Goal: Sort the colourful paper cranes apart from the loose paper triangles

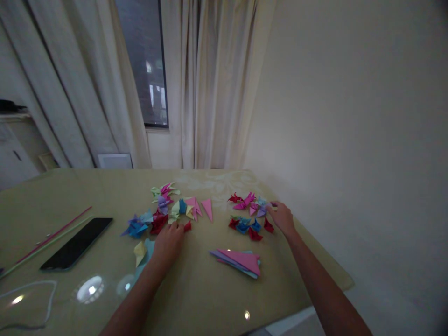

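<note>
- Leftmost, on the olive table point(210, 303): pink and green straws point(52, 232) lying aslant, just beside a dark phone point(77, 242); white cable point(35, 298) looped nearer the front edge.
- Next, a loose pile of folded paper pieces point(164, 207), many colours, in front of the curtains point(210, 93) and window point(143, 60).
- Left hand point(169, 242) palm-down just below that pile, fingertips beside a small red piece point(187, 226); grasp hidden under the hand, cannot tell.
- Centre: lone pink triangle point(207, 208); nearer, a flat stack of folded triangles point(241, 262), touched by neither hand.
- Right cluster of folded pieces point(249, 219), red, blue, magenta.
- Right hand point(283, 218) at that cluster's far right edge, fingertips seemingly on a lilac piece point(262, 211); pinch or mere touch too blurred to tell.
</note>
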The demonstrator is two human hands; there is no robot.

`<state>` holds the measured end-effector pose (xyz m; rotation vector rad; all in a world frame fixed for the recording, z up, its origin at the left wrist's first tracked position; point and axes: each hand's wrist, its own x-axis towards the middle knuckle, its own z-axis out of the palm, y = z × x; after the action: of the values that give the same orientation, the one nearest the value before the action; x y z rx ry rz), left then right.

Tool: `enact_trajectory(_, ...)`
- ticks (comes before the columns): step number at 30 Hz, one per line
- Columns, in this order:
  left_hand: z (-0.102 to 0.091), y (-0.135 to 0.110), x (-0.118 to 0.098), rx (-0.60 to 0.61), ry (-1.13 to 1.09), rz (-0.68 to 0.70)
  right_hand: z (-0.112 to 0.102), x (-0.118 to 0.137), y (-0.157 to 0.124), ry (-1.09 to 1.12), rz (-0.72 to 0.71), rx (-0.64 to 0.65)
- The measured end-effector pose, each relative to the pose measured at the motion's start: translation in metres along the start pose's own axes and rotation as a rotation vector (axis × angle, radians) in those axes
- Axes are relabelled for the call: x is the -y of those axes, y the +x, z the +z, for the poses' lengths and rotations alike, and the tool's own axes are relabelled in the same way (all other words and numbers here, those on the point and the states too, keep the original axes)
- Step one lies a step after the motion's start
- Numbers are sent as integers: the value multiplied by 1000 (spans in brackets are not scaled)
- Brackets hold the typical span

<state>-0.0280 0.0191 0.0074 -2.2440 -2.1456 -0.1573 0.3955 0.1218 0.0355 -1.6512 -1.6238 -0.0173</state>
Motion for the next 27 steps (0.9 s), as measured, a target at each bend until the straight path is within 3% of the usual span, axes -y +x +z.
enact_trajectory(4,-8,-3,-10,-19,8,-21,-7,28,-41,66,-108,-65)
enact_trajectory(6,-10,-9,-23,-50,-72,1,-13,54,-71,167,-260,15)
enact_trajectory(10,-9,-32,-63,-128,-438,264,-25,105,-130,277,-605,164)
enact_trajectory(13,-8,-53,-87,-82,-533,477,-37,123,-153,360,-734,156)
enact_trajectory(21,-14,-81,-95,-48,-380,630,-52,122,-166,308,-850,124)
enact_trajectory(24,-14,-75,-92,-48,-339,665,-48,111,-166,261,-840,63)
enact_trajectory(27,-16,-58,-73,-43,-268,615,-47,83,-158,191,-803,-34)
